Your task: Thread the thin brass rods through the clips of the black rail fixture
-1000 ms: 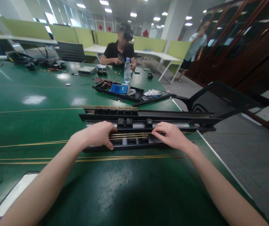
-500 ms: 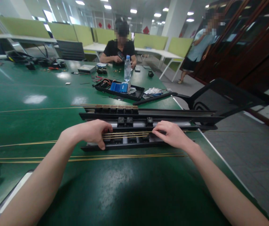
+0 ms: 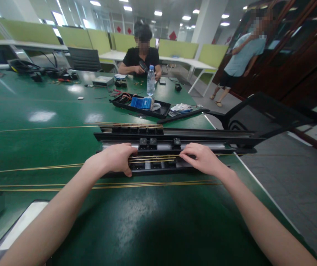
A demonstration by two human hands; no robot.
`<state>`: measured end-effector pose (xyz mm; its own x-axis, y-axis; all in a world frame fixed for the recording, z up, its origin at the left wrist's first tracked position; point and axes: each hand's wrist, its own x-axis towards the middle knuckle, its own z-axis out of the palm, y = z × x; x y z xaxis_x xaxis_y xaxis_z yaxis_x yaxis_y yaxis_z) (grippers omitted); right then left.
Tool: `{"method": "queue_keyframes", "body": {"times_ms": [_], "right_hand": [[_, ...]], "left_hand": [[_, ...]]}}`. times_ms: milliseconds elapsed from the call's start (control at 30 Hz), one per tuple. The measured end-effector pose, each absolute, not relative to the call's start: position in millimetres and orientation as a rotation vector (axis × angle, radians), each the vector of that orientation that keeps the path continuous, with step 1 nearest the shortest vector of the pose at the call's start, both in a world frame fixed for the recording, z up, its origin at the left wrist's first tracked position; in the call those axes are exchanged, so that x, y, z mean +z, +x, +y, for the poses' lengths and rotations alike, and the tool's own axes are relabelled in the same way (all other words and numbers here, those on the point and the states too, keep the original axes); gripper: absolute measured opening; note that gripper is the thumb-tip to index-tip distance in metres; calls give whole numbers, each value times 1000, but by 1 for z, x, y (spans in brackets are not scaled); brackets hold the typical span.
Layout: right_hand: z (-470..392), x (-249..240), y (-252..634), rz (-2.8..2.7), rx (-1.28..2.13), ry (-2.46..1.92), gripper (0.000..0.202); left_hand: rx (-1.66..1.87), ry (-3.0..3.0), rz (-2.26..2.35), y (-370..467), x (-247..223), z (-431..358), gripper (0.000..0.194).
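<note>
My left hand (image 3: 118,159) arches across the nearest black channel (image 3: 169,170), thumb on its near side and fingers curled on its far side. Thin golden rods (image 3: 153,159) run under that palm and along the channel, over small black blocks (image 3: 156,165). With thumb and fingertips pressed together, my right hand (image 3: 198,157) pinches the end part of a golden rod; a faint line continues to its right. Behind lies a second black channel (image 3: 214,145) with several square black blocks (image 3: 153,143) in it. Under my left palm, contact is hidden.
More golden rods (image 3: 147,184) lie in front on the green table (image 3: 136,221). Farther back are a black tray (image 3: 162,109) with a blue part, a water bottle (image 3: 150,81) and a mesh chair (image 3: 261,114). One person sits opposite; another stands at the right.
My left hand has slid rightward along the nearest channel, closer to my right hand, which stays nearly still. The standing person at the right has shifted slightly.
</note>
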<state>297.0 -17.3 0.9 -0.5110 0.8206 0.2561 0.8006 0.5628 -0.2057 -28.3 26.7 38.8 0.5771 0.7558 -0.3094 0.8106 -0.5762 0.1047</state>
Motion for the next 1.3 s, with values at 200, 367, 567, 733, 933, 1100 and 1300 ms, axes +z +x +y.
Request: {"method": "queue_keyframes", "body": {"times_ms": [200, 367, 567, 733, 933, 1100, 1300], "right_hand": [[-18, 5, 297, -2460, 72, -1327, 20], [-19, 7, 297, -2439, 67, -1332, 23], [-18, 8, 297, -2424, 65, -1337, 22], [-19, 8, 298, -2412, 54, -1339, 22], [-18, 7, 298, -2411, 45, -1339, 21], [-18, 7, 299, -2416, 39, -1347, 22], [-18, 7, 299, -2407, 42, -1339, 22]], "left_hand": [[-377, 2532, 1347, -29, 38, 27, 85], [-394, 2515, 1371, -29, 37, 26, 88], [-405, 2512, 1384, -29, 37, 26, 85], [-396, 2520, 1383, -28, 38, 26, 82], [-413, 2505, 1392, -27, 39, 25, 79], [-428, 2480, 1415, -27, 41, 23, 81], [-447, 2442, 1442, -27, 43, 22, 85]]}}
